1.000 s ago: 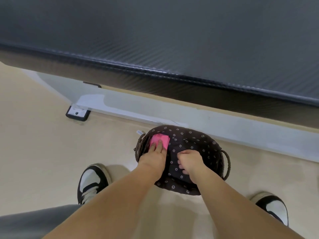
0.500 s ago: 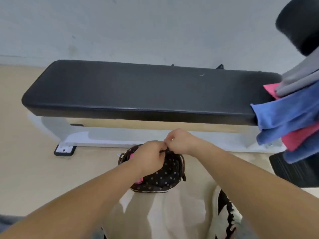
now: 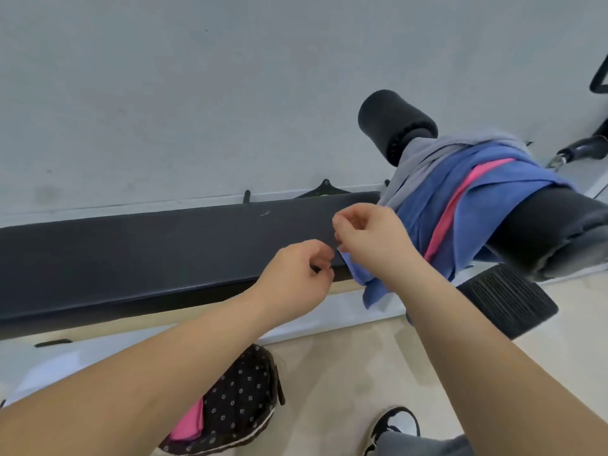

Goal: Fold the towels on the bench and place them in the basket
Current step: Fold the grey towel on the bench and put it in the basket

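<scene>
Head view is showing the right hand (image 3: 371, 245) pinching a corner of the soft blue towel (image 3: 422, 218), middle right. The left hand (image 3: 296, 274) is hovering, fingers curled, just beside it; I cannot tell if it is holding anything. The towel is hanging off the long black padded bench (image 3: 131, 255). The dark dotted cloth basket (image 3: 243, 403) is sitting bottom middle.

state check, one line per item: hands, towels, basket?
blue towel: unfolded, draped over the bench end, corner hanging.
right hand: pinches the blue towel's corner.
left hand: fingers curled beside that corner, grip unclear.
grey towel: unfolded, on the pile.
pink towel: unfolded, among blue layers.
folded pink towel: inside the basket.
basket: on the floor.
</scene>
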`<state>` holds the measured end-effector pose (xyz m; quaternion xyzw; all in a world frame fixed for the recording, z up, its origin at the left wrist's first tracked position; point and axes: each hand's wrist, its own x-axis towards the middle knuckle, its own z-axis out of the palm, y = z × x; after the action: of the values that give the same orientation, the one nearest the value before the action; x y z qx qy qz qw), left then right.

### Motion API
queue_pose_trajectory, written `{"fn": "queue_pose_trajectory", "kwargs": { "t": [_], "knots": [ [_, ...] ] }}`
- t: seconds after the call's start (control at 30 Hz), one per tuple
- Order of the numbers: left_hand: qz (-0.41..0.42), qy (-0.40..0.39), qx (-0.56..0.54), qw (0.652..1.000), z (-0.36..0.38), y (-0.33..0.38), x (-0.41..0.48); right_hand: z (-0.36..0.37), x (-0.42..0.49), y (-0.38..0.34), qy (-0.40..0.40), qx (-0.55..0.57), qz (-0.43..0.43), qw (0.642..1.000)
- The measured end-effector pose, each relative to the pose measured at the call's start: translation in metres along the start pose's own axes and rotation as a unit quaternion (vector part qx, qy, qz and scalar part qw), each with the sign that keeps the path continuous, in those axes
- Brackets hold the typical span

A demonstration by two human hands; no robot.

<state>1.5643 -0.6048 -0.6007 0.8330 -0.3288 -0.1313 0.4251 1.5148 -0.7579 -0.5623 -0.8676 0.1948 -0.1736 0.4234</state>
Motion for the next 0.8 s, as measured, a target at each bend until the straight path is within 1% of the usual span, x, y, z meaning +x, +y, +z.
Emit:
{"fn": "queue_pose_trajectory", "kwargs": {
  "t": [0.07,0.13,0.23,0.3,0.37,0.43,0.53,0.6,0.7,0.8],
  "knots": [
    [0.004,-0.006,0.007,1.000,0.008,0.018,0.022,-0.019,0.004,0.003,0.081,-0.005,-0.031,0.996],
    [0.010,-0.010,0.021,1.000,0.014,0.039,0.049,-0.038,0.009,0.001,0.156,-0.050,-0.073,0.984],
    [0.039,-0.009,0.018,0.999,0.020,0.074,0.092,-0.063,0.024,0.001,0.259,-0.155,-0.144,0.943],
    [0.057,0.008,-0.013,0.998,0.026,0.094,0.121,-0.080,0.037,0.007,0.293,-0.213,-0.150,0.920],
    [0.053,0.054,-0.049,0.996,0.032,0.109,0.146,-0.094,0.046,0.017,0.298,-0.282,-0.100,0.906],
    [0.044,0.093,-0.094,0.990,0.042,0.119,0.168,-0.104,0.051,0.030,0.286,-0.315,-0.066,0.903],
    [0.025,0.079,-0.141,0.987,0.056,0.128,0.191,-0.106,0.054,0.041,0.303,-0.313,-0.076,0.897],
    [0.029,0.070,-0.138,0.987,0.062,0.131,0.198,-0.105,0.057,0.042,0.323,-0.293,-0.088,0.896],
    [0.052,0.086,-0.109,0.989,0.064,0.132,0.201,-0.104,0.058,0.046,0.332,-0.294,-0.099,0.891],
    [0.064,0.116,-0.116,0.984,0.053,0.133,0.203,-0.103,0.059,0.048,0.327,-0.323,-0.088,0.883]
  ]
}}
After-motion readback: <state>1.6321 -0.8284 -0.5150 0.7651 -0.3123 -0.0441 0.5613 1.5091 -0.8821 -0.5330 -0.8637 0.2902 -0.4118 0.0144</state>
